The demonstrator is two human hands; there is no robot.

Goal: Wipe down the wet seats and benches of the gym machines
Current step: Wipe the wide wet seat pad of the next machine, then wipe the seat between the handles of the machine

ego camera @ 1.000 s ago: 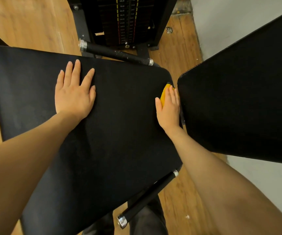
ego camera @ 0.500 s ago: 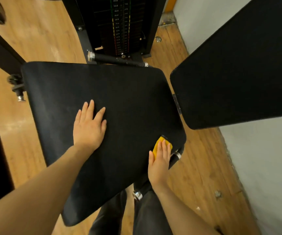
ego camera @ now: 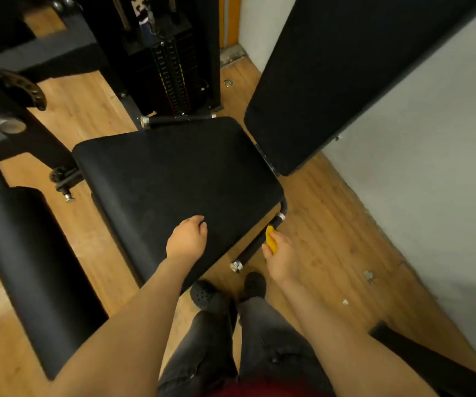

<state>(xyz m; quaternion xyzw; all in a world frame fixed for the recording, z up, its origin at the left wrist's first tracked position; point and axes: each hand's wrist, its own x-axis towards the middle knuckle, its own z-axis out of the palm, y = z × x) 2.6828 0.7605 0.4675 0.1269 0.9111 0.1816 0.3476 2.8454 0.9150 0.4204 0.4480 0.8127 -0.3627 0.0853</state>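
the left hand point(ego camera: 186, 239) hangs over the near edge of the black seat point(ego camera: 179, 173), wrist bent, fingers loosely curled and gripping nothing; whether it touches the padding cannot be told. its forearm reaches in from the lower left. the right hand point(ego camera: 281, 256) is off the seat, just beside its near right corner, above the wooden floor point(ego camera: 325, 224). its fingers curl round a yellow cloth point(ego camera: 271, 239), bunched small, with the top end poking out above the thumb. the right forearm comes up from the lower right.

the cloth sits close to a black handle bar point(ego camera: 255, 245) with silver end caps that runs along the seat's right side; contact between them cannot be told. the black backrest point(ego camera: 331, 81) rises tilted from the far right end of the seat, next to a pale wall point(ego camera: 431, 167). behind the seat stands a weight stack point(ego camera: 171, 78) with coloured marks. a black roller pad point(ego camera: 27, 267) lies to the left. below the hands are the person's dark trousers point(ego camera: 231, 345) and black shoes point(ego camera: 206, 295) on the floor.
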